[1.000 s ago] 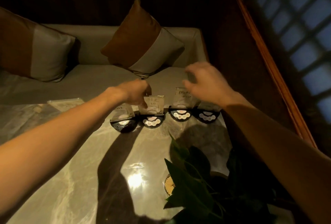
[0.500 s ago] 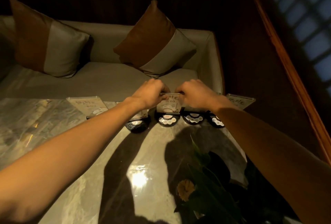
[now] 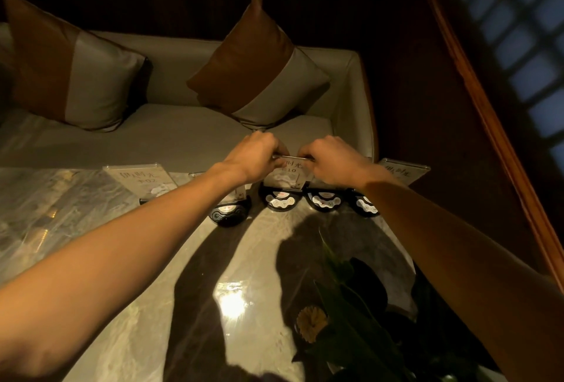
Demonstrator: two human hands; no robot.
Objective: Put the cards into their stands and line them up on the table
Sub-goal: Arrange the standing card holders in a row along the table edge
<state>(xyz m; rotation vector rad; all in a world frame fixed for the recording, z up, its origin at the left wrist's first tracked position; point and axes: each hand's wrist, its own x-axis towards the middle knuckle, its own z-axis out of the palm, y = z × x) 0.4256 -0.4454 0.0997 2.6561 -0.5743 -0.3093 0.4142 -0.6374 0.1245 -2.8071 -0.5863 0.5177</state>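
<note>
Several round black stands with white buttons sit in a row along the far edge of the marble table [image 3: 152,305]. My left hand [image 3: 254,155] and my right hand [image 3: 331,159] both pinch the top edge of a clear card marked "10" [image 3: 288,171], which stands upright in the second stand [image 3: 281,201]. The stand [image 3: 229,213] to its left is partly under my left wrist, with a card in it. Two more stands [image 3: 324,201] [image 3: 364,205] lie to the right. Another card [image 3: 139,179] leans at the left, and one [image 3: 401,171] shows behind my right forearm.
A potted plant with dark leaves and a yellow flower [image 3: 311,319] stands at the near right of the table. Beyond the table is a grey bench [image 3: 171,134] with two brown-and-grey cushions [image 3: 259,73]. A wooden frame and lattice window [image 3: 512,45] close the right side.
A second ago my hands were apart above the row. They have come together on the top edge of the card marked "10". The camera has shifted, bringing the left card into view.
</note>
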